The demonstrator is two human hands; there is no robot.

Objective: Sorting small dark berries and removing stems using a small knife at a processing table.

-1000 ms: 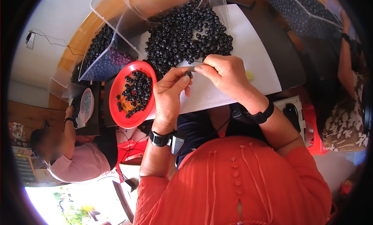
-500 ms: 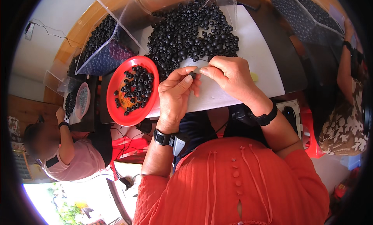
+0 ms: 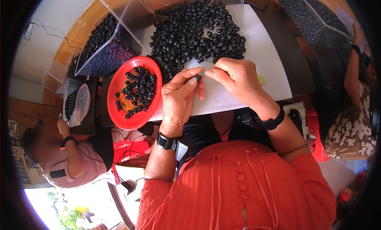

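Note:
Between the thumb and fingers of my left hand [image 3: 180, 91] is a small black bead-like part [image 3: 197, 77]. My right hand [image 3: 236, 79] is pinched closed just to the right of it, thumb against forefinger; whatever its fingertips hold is too small to make out. Both hands are above the near part of a white board [image 3: 270, 67]. Beyond them spreads a big heap of the same black hollow parts [image 3: 194, 31]. Left of my left hand, a red plate [image 3: 115, 105] carries a smaller lot of these parts.
A clear bin [image 3: 97, 65] of black parts stands behind the plate, with another clear bin [image 3: 313, 15] at far right. At left a person [image 3: 75, 158] works beside a pale plate [image 3: 82, 103]. Someone's arm [image 3: 353, 71] shows at the right edge.
My hands have barely moved; the left still pinches the black part. The person at left has shifted their arm slightly.

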